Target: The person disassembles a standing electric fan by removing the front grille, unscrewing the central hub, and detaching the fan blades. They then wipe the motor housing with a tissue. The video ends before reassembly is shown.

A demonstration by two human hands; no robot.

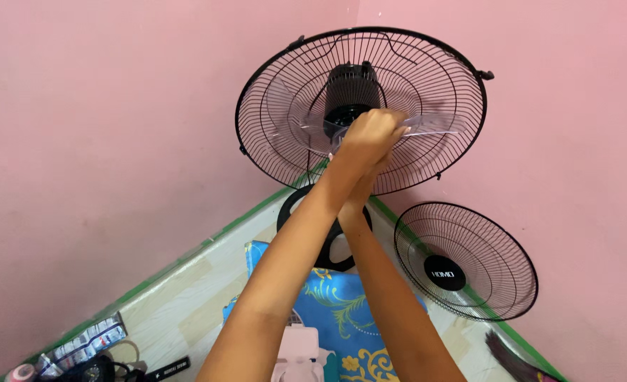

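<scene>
Clear fan blade [430, 126] gripped under fingers [377, 127].

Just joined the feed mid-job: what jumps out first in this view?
Top centre, a fan's black rear wire guard stands in the corner of the pink walls, its clear blades exposed. Both hands meet at the hub: the left hand is closed over it, with the right hand tucked just beneath. To the lower right, the detached front grille leans against the wall.
</scene>
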